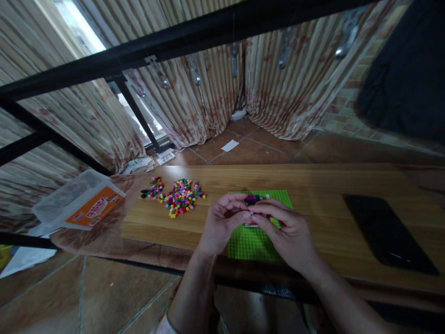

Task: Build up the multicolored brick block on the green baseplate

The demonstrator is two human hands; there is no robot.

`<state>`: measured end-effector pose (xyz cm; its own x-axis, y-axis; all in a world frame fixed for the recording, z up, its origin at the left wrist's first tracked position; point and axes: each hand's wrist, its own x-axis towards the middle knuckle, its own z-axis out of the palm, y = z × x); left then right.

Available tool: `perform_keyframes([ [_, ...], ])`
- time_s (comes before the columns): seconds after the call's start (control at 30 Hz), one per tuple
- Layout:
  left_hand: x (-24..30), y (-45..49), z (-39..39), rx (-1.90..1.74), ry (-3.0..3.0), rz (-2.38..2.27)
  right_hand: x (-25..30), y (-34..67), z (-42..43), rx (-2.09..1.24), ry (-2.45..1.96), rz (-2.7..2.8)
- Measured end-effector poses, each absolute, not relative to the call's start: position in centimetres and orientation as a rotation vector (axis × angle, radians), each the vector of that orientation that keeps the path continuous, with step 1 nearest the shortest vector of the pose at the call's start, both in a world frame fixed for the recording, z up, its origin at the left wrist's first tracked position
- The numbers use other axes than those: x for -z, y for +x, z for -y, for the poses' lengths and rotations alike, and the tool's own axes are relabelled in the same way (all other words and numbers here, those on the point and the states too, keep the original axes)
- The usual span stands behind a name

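Note:
Both hands meet above a bright green studded baseplate (250, 241) lying on a wooden table (320, 204). My left hand (222, 222) and my right hand (288, 234) pinch together a small assembly of dark and pink bricks (253, 199) held just over the plate. Fingers of both hands are curled around it. A few more small bricks sit on the plate under my fingers, mostly hidden. A heap of loose multicoloured bricks (179, 197) lies on the table to the left of the plate, with a smaller cluster (153, 188) further left.
A clear plastic box with an orange label (81, 202) rests at the table's left end. A black flat slab (385, 234) lies on the right. Black metal frame bars (146, 51) cross overhead. Striped curtains and a tiled floor lie beyond.

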<state>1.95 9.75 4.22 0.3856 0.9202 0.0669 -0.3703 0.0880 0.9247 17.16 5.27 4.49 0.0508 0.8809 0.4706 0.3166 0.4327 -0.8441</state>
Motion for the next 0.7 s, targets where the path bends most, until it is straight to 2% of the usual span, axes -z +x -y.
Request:
perform_keyframes([
  [0.37, -4.0, 1.3, -10.8, -1.182, 0.94, -0.997, -2.7, 19.0, -6.2, -0.465, -1.36, 1.312],
  [0.5, -3.3, 1.1, -11.4, -1.123, 0.905, -1.141, -2.3, 18.9, -6.4, -0.435, -1.371, 1.429],
  [0.7, -3.0, 2.1, -11.0, -0.99, 0.962, -1.109, -2.6, 17.8, -6.4, -0.298, -1.35, 1.619],
])
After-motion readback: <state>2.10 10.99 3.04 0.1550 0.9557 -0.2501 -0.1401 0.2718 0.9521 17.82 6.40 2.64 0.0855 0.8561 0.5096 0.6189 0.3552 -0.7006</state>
